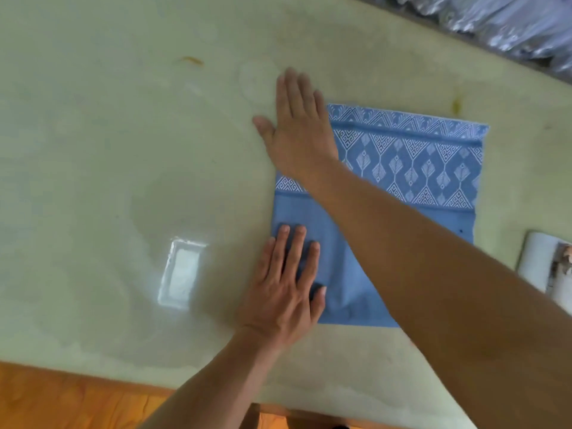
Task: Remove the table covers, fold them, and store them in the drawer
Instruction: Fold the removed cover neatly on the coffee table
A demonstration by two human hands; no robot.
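A blue table cover with a white diamond and leaf pattern lies folded into a rectangle on the pale green table. My left hand lies flat on the cover's plain near left corner, fingers straight. My right arm crosses over the cloth, and my right hand is flat with straight fingers at the cover's far left edge, mostly on the bare table. No drawer is in view.
A white object sits at the table's right edge. Silvery crinkled material runs along the far right side. A wooden floor shows below the table's near edge. A bright reflection lies left of my left hand.
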